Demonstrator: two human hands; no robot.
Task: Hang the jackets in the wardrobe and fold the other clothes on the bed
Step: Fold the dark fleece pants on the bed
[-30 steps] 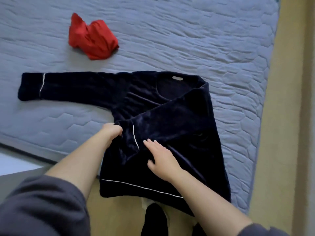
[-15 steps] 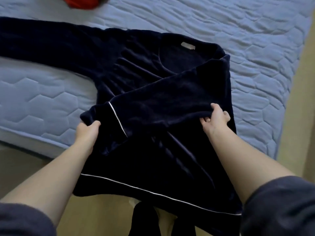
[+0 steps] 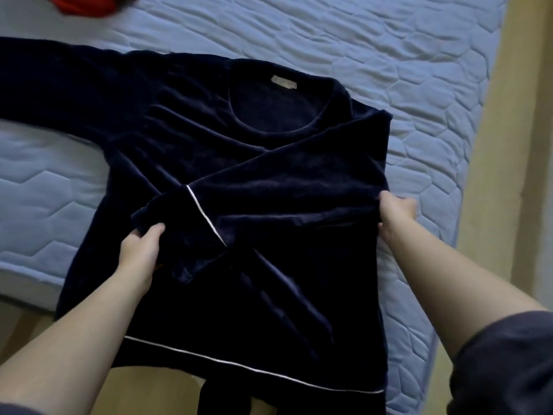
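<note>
A dark navy velvet top [image 3: 269, 139] with white piping lies face up on the blue quilted bed [image 3: 389, 70], its hem hanging over the near edge. One sleeve is folded across the chest; the other stretches out to the left. My left hand [image 3: 140, 250] grips the cuff of the folded sleeve. My right hand [image 3: 395, 217] pinches the fold at the top's right side.
A red garment [image 3: 86, 6] lies bunched at the top left, partly cut off by the frame. A tan wooden floor [image 3: 502, 205] runs along the right of the bed and under its near edge. Dark trouser legs [image 3: 221, 396] show at the bottom.
My right hand moved from the middle of the top out to its right edge and took hold of the fold. My left hand kept its grip on the cuff. The view has moved closer.
</note>
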